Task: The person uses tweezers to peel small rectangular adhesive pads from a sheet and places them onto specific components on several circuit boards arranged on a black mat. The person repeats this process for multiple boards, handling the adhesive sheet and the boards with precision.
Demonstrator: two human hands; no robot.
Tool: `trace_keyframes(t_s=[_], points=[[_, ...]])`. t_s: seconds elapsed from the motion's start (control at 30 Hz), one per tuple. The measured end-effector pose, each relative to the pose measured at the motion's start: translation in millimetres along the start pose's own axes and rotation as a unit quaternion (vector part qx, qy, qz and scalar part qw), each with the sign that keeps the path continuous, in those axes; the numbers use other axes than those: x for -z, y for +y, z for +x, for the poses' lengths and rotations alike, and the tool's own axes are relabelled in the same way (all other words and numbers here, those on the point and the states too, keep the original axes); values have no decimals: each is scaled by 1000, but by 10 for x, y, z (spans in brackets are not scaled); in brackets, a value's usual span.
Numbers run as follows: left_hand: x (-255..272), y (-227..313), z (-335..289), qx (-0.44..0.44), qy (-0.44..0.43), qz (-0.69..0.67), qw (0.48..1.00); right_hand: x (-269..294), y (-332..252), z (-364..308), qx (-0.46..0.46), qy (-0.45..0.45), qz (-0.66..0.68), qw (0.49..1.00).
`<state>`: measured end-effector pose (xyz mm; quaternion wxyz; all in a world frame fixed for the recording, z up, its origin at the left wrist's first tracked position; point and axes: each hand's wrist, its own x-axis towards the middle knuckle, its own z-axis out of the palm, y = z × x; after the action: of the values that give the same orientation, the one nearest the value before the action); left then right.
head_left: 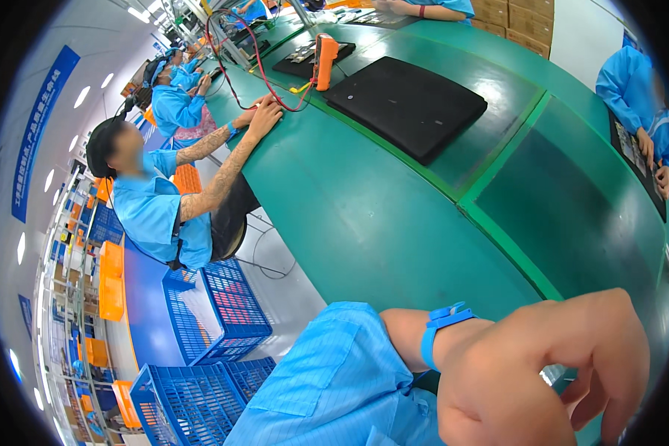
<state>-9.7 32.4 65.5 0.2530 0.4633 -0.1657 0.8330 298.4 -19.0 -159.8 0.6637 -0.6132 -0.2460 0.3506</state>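
Observation:
My left hand (pixel 528 364) is large and close at the lower right, with a blue wrist strap (pixel 447 320) and a light-blue sleeve (pixel 312 372). Its fingers bend inward and down; a small bright gap shows between them. Whatever they hold, if anything, is hidden. Below it lies the green tabletop (pixel 349 201). My right hand does not show. Farther off on the table rests a black flat panel (pixel 409 104), apart from my hand. Beside its far left corner stands an orange handheld meter (pixel 324 62) with a red lead (pixel 256 56).
At the left a co-worker (pixel 156 193) in blue sits with both hands on the table edge. Another person (pixel 639 111) works at the far right over a dark mat (pixel 632 160). Blue plastic crates (pixel 238 312) stand on the floor, lower left. Cardboard boxes (pixel 528 22) are stacked behind.

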Motion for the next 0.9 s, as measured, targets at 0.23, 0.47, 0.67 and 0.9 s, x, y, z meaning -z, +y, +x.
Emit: trace_keyframes(t_s=[0.23, 0.47, 0.67, 0.9], points=[[-23, 385, 3, 275, 50, 48, 959, 26, 41, 19, 14, -20, 42, 999], [150, 274, -7, 203, -36, 73, 976, 37, 19, -8, 2, -12, 34, 999], [266, 434, 63, 91, -126, 236, 959, -164, -77, -90, -2, 3, 38, 999], [386, 423, -40, 38, -211, 227, 950, -21, -30, 2, 40, -29, 44, 998]])
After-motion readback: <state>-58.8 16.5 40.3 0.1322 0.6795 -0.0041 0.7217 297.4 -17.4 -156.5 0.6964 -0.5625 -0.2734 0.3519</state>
